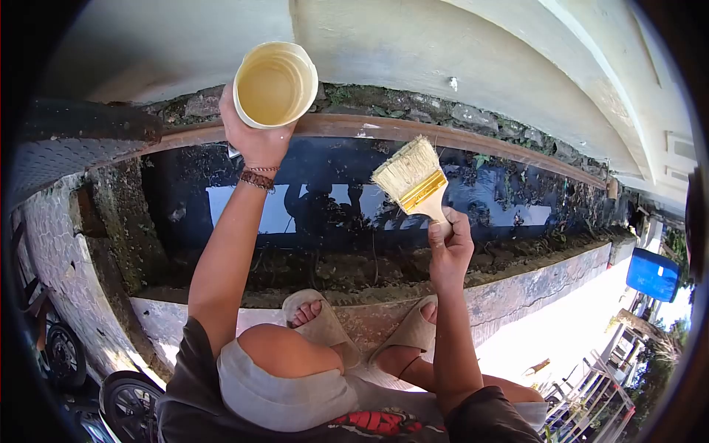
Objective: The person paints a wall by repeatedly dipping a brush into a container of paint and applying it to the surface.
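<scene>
No readable words

Can read no label, brand, number or sign anywhere. Cannot make out any lettering on the brush (pixel 419 184) or the tub (pixel 301 68). Shows a red print (pixel 378 422) on the dark shirt (pixel 196 395), too unclear to read as words.

I see the left arm (pixel 227 258) stretched well forward, left hand (pixel 255 142) curled in a grip, while the right arm (pixel 456 340) reaches less far, right hand (pixel 452 255) pinching with bent fingers (pixel 461 223).
</scene>
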Tool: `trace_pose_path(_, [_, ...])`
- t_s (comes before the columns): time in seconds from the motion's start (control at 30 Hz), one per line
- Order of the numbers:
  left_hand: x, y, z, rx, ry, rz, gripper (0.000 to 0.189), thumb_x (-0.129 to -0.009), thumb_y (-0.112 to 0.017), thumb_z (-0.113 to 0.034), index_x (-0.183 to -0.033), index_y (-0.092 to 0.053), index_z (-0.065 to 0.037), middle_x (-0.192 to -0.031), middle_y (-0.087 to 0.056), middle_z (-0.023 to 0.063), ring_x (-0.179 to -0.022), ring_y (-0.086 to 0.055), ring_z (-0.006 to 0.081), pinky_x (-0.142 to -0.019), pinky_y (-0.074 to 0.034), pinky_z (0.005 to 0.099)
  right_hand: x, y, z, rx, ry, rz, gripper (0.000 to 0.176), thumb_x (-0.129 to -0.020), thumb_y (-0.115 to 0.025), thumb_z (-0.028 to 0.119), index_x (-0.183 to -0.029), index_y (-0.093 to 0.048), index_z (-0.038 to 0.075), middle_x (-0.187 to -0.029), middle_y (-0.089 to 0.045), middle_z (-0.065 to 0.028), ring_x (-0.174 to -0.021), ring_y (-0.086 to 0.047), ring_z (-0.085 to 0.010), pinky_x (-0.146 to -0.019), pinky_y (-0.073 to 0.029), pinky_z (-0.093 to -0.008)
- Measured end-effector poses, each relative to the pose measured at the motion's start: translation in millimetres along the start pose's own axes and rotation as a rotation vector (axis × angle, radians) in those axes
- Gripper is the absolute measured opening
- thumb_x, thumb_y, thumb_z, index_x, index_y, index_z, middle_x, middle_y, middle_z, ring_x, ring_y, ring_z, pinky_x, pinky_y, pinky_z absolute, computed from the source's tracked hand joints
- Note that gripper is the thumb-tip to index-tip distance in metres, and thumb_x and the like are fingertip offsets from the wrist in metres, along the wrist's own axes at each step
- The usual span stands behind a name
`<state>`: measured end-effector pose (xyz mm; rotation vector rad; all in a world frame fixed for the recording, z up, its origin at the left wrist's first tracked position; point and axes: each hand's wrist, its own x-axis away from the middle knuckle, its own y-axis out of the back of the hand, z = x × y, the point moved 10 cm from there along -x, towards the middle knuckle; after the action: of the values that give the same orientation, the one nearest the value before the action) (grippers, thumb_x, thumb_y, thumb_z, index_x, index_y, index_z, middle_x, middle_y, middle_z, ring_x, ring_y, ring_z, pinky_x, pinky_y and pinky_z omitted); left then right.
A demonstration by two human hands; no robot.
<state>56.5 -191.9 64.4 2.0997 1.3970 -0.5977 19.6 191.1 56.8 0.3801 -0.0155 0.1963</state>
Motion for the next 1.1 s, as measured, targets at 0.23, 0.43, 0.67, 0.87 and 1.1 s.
trace_pose_path(0.23, [13.9,39.3,-60.2,0.005,-0.126,0.11,0.071,-0.071,-0.08,-0.011,-0.131,-0.045,0.001,-0.129,-0.054,0.0169,-0.119,-0.053,0.027,-0.102,-0.041,0.0379,5.2,-12.4,65.5,-0.227,-0.052,0.057,0.032,-0.089,-0.07,0.019,-0.112,-0.06,0.0,-0.086,-0.059,0.0019,-0.071,-0.049,-0.0032,-0.063,-0.042,-0.0173])
trace_pose_path(0.43, [22.2,64.1,-61.6,-0.05,-0.071,0.11,0.074,-0.067,-0.083,-0.015,-0.129,-0.047,0.001,-0.127,-0.055,0.0161,-0.117,-0.055,0.027,-0.1,-0.042,0.0376,-12.2,-7.5,98.5,-0.134,-0.01,0.167,0.029,-0.09,-0.068,0.017,-0.112,-0.061,0.0,-0.089,-0.06,0.0023,-0.075,-0.05,-0.0029,-0.066,-0.042,-0.018])
trace_pose_path(0.67, [21.2,101.2,-22.7,0.005,0.167,0.07,0.083,-0.058,-0.09,-0.02,-0.127,-0.048,-0.002,-0.12,-0.057,0.0116,-0.109,-0.058,0.0228,-0.094,-0.046,0.0355,30.2,-56.1,-99.6,-0.255,-0.492,0.494,0.024,-0.091,-0.065,0.019,-0.11,-0.059,0.005,-0.088,-0.062,0.0006,-0.073,-0.051,-0.0059,-0.064,-0.04,-0.0207])
trace_pose_path(0.87, [40.1,119.7,-24.5,0.014,0.388,0.263,0.06,-0.064,-0.089,-0.009,-0.114,-0.058,-0.001,-0.107,-0.066,0.0067,-0.095,-0.063,0.017,-0.088,-0.05,0.0323,28.9,-95.5,-202.2,-0.27,-0.498,0.285,0.023,-0.094,-0.06,0.02,-0.112,-0.056,0.006,-0.087,-0.059,0.003,-0.073,-0.047,-0.0044,-0.065,-0.04,-0.0213])
trace_pose_path(1.1, [92.0,183.8,-22.2,-0.081,0.758,0.608,0.072,-0.076,-0.082,-0.023,-0.135,-0.045,-0.005,-0.13,-0.054,0.009,-0.116,-0.053,0.0218,-0.101,-0.041,0.0353,-80.8,-159.5,-170.9,-0.569,-0.267,0.129,0.025,-0.097,-0.056,0.02,-0.116,-0.053,0.003,-0.091,-0.062,-0.0013,-0.075,-0.054,-0.0064,-0.063,-0.043,-0.0223])
